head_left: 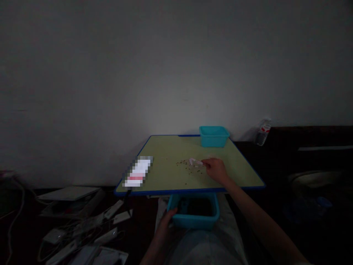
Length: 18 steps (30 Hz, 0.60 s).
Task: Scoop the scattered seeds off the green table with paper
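Note:
My left hand grips the left side of a turquoise plastic basin in my lap, thumb at the rim. Dark contents, too dim to identify, lie inside it. Over the table, my right hand is closed in a pinch on a small pale pinkish-white piece with a bent end; its kind is unclear. Small brown bits are scattered around and below that piece on the pale yellow-green tabletop.
A second turquoise basin stands at the table's back right corner. A lit phone lies at the left edge. Power strips and cables clutter the lower left. A plastic bottle leans by the wall at right.

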Motion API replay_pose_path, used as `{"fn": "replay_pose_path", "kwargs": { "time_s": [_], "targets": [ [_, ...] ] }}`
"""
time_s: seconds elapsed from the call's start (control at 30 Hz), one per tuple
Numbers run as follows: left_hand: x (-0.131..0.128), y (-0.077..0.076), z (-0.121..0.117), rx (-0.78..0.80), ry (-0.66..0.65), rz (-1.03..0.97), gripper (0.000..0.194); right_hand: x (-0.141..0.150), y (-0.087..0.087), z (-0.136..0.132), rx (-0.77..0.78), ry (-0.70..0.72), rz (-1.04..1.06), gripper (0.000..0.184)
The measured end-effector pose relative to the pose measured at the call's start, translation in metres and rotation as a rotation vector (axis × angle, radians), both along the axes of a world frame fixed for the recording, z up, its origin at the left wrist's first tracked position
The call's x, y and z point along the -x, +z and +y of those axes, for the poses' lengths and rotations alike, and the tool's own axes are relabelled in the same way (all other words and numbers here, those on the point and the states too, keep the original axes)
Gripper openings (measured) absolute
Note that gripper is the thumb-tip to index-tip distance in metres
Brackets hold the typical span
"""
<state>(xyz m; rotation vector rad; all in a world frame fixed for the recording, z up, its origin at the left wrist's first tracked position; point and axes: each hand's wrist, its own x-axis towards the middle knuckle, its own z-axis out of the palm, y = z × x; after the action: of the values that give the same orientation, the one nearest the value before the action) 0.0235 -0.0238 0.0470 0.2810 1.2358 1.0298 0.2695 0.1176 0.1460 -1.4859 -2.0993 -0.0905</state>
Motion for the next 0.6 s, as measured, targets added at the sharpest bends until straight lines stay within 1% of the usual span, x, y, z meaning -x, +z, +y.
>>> {"fn": "replay_pose_path", "kwargs": {
  "time_s": [0.07, 0.17, 0.27, 0.33, 0.43, 0.6],
  "targets": [
    [0.000, -0.001, 0.001, 0.006, 0.008, 0.005, 0.065, -0.001, -0.001, 0.002, -0.003, -0.046, 0.007, 0.032],
    [-0.001, -0.002, 0.002, 0.047, 0.010, 0.002, 0.064, -0.004, -0.003, 0.003, -0.004, -0.053, 0.022, 0.032],
    [-0.002, -0.002, 0.003, -0.018, 0.021, 0.022, 0.060, -0.006, -0.006, 0.004, -0.012, -0.033, 0.047, 0.031],
    [-0.003, 0.001, 0.003, -0.022, 0.028, 0.030, 0.059, -0.006, -0.008, 0.005, -0.009, -0.019, 0.065, 0.031],
    [-0.005, 0.007, 0.003, 0.067, 0.025, 0.029, 0.062, -0.004, -0.011, 0.007, -0.001, 0.011, 0.082, 0.030],
    [-0.007, 0.015, 0.001, 0.045, 0.011, 0.010, 0.065, -0.003, -0.013, 0.011, 0.010, 0.012, 0.087, 0.030]
  ]
}}
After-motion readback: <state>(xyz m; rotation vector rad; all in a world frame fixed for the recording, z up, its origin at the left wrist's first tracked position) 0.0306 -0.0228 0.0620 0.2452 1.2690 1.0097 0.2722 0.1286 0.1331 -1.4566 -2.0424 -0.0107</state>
